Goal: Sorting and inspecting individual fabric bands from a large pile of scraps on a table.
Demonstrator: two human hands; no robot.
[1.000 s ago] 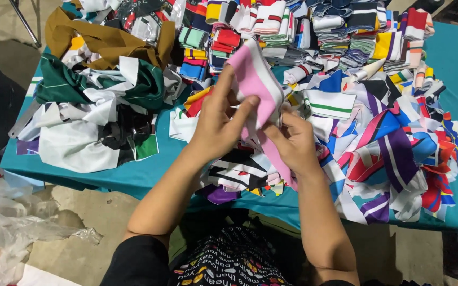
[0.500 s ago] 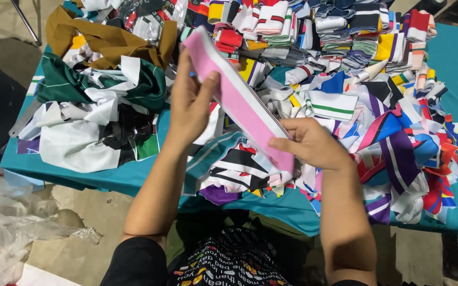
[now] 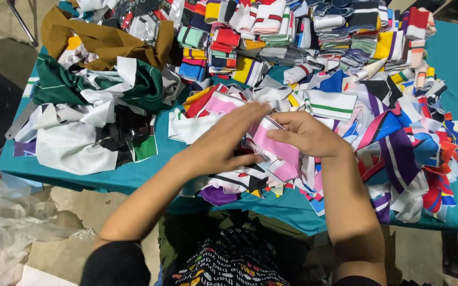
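Nearest the camera, at the front edge of the teal-covered surface (image 3: 133,177), both hands are down on one piece: a pink strip of knit fabric with pale edging (image 3: 275,151). The left hand (image 3: 228,139) lies flat with fingers spread across its upper end, pressing it onto the heap, apparently so it lies smooth. The right hand (image 3: 304,133) is curled, fingertips pinching the strip's middle, likely to keep the fold from springing open. The two hands sit close together, nearly touching, both clamped on that same strip.

Under them spreads a loose heap of striped and coloured fabric offcuts (image 3: 398,153), running along the front edge toward the right corner. On the left side lies a rumpled pile of green, white and black cloth (image 3: 96,111), with a mustard-brown cloth (image 3: 102,42) draped beyond it.

Along the far edge stand neat rows of folded striped strips (image 3: 303,32), stacked, seemingly sorted. No bin or box shows; a crumpled clear plastic bag (image 3: 6,222) sits on the floor at left, contents unclear.
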